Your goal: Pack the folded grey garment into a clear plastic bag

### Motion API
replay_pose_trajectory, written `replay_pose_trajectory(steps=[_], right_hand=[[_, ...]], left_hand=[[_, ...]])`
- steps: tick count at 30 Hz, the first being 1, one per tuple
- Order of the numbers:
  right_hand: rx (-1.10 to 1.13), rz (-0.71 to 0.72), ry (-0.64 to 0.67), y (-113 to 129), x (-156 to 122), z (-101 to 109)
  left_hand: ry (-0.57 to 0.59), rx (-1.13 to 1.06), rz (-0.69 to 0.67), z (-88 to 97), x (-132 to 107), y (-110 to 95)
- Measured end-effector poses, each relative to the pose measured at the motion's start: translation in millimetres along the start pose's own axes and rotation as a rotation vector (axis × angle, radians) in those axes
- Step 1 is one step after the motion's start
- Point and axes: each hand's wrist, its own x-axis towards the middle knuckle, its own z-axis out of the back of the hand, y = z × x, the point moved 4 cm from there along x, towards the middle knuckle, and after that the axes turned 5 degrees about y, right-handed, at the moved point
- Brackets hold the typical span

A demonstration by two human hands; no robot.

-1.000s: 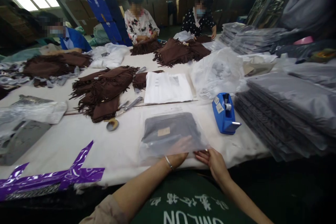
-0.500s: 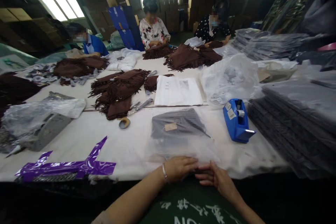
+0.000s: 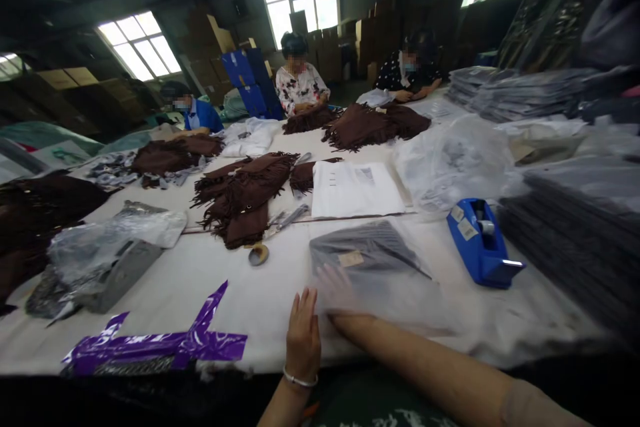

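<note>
A frosted plastic bag [image 3: 395, 293] with a dark grey folded fabric item [image 3: 367, 240] inside lies flat before me. A tan label [image 3: 351, 258] shows on it. My left hand [image 3: 303, 333], with a bracelet at the wrist, is beside the bag's near left corner, fingers stretched upward and holding nothing. Blurred by motion, my right hand [image 3: 343, 293] is over the left part of the bag with its fingers extended. Whether it presses on the plastic I cannot tell. A blue tape dispenser [image 3: 484, 243] stands right of the bag.
Purple tape [image 3: 160, 347] runs along the front edge at left. A tape roll [image 3: 259, 254], brown fringed fabric [image 3: 245, 197] and a white sheet-like packet [image 3: 356, 190] lie beyond. Dark bagged stacks [image 3: 565, 240] fill the right. Several people work across the table.
My hands have come apart from the bag's near edge. My right hand swung left over the bag; my left hand turned upright. The view tilted up and shifted left.
</note>
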Motion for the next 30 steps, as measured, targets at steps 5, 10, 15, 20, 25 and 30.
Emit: replay_pose_trajectory(steps=[5, 10, 15, 20, 25, 30], right_hand=[[-0.097, 0.044, 0.055, -27.7, 7.9, -18.6], [-0.155, 0.092, 0.080, -48.9, 8.1, -18.6], [-0.179, 0.076, 0.058, -62.2, 37.4, -5.2], [-0.152, 0.172, 0.068, -49.9, 2.7, 3.4], [-0.029, 0.155, 0.172, -66.0, -112.2, 3.1], [0.148, 0.193, 0.160, -80.9, -191.4, 26.1]], left_hand=[[0.059, 0.115, -0.083, -11.2, -13.7, 3.9], [0.095, 0.187, -0.125, -21.4, -18.3, -2.2], [0.132, 0.212, -0.135, -18.7, -25.8, -11.5], [0.144, 0.291, -0.177, -5.0, -40.1, 2.5], [0.184, 0.393, -0.110, 3.4, -38.1, -2.1], [0.202, 0.250, -0.446, -13.6, -3.2, -25.1]])
